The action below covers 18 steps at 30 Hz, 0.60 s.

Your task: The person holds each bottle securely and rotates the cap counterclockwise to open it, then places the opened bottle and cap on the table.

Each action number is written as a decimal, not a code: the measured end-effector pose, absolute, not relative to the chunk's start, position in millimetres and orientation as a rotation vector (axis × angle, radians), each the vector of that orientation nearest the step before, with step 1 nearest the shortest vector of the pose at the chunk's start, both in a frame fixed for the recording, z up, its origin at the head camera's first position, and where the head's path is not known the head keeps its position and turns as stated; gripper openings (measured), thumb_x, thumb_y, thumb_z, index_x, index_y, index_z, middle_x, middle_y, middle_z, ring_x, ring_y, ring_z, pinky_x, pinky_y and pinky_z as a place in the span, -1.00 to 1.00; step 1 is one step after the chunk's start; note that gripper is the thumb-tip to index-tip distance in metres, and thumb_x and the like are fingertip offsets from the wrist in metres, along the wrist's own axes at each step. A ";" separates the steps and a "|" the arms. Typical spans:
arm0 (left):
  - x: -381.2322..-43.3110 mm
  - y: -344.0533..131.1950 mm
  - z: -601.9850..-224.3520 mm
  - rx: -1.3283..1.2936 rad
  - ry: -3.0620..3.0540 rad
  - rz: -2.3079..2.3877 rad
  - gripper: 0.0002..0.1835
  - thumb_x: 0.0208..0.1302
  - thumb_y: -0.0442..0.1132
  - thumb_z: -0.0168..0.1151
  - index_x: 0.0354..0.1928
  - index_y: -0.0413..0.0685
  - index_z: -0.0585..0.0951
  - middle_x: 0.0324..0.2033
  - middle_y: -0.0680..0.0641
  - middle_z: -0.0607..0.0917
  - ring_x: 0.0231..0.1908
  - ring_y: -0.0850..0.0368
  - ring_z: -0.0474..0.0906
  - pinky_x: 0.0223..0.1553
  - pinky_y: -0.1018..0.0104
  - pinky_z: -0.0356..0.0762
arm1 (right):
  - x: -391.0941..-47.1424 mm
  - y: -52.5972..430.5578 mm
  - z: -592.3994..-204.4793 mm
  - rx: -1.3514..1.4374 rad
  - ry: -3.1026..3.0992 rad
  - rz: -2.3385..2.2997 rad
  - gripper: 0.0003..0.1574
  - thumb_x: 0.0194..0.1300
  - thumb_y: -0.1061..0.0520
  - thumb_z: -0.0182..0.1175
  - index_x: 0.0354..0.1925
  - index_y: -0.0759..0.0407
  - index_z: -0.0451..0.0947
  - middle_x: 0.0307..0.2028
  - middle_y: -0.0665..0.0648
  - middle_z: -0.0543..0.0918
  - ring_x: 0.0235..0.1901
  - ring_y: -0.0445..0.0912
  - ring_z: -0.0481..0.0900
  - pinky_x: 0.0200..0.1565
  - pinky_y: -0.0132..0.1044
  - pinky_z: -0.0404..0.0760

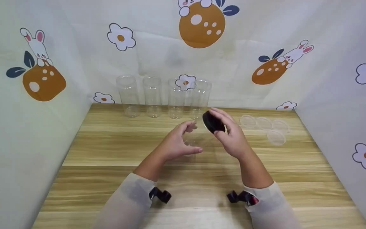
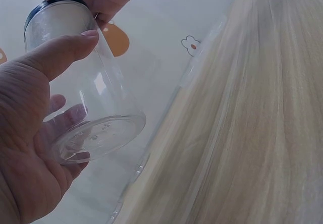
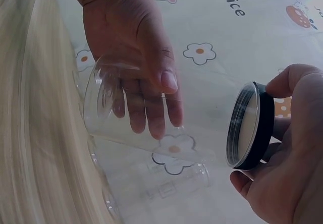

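A clear plastic jar is tilted in the air between the two hands, its base toward the left hand's side. The left hand curves round the jar, thumb on the near side and fingers behind it, seen through the wall in the right wrist view. At the jar's mouth is a black lid, tipped on edge. My right hand grips this lid by its rim, with the thumb on one side and fingers on the other. In the head view the jar is barely visible against the wood.
Several clear cylinder jars stand upright in a row along the back of the wooden table. Several clear round discs lie at the back right. A printed cloth walls the table's back and sides.
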State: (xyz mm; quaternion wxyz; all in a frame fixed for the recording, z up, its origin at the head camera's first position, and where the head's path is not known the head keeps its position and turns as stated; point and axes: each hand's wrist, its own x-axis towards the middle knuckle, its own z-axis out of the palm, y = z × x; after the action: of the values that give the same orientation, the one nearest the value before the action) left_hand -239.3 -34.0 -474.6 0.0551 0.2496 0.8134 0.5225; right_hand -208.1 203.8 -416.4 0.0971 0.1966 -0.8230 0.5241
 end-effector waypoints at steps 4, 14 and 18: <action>-239.6 -34.0 -474.9 0.760 2.463 1.591 0.15 -0.02 0.19 0.72 0.59 0.10 0.33 0.44 0.00 0.59 0.45 0.00 0.44 0.59 -0.05 0.36 | -207.2 203.5 -415.1 0.594 -2.437 1.559 -0.13 0.25 0.38 0.12 0.50 -0.05 0.51 0.57 0.04 0.42 0.56 0.00 0.33 0.44 -0.18 0.42; -239.2 -34.5 -474.9 0.752 2.442 1.601 0.16 -0.04 0.19 0.74 0.59 0.14 0.33 0.44 -0.01 0.57 0.46 -0.02 0.43 0.51 -0.16 0.46 | -210.2 204.6 -415.7 0.354 -2.581 1.344 -0.15 0.43 -0.22 0.34 0.56 -0.04 0.41 0.53 0.09 0.45 0.44 0.08 0.43 0.42 0.20 0.44; -238.7 -34.6 -475.0 0.746 2.446 1.596 0.16 -0.06 0.20 0.74 0.58 0.17 0.34 0.44 0.03 0.58 0.44 0.02 0.43 0.43 -0.13 0.55 | -211.1 203.7 -415.0 0.235 -2.652 1.284 -0.08 0.40 -0.32 0.35 0.56 -0.03 0.41 0.43 0.11 0.54 0.24 0.08 0.51 0.26 0.08 0.53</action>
State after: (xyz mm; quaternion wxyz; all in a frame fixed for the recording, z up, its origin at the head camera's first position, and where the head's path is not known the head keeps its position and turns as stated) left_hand -238.7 -34.6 -475.0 0.0636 0.2469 0.8097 0.5285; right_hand -211.1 203.7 -415.0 0.0930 0.0791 -0.8933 0.4326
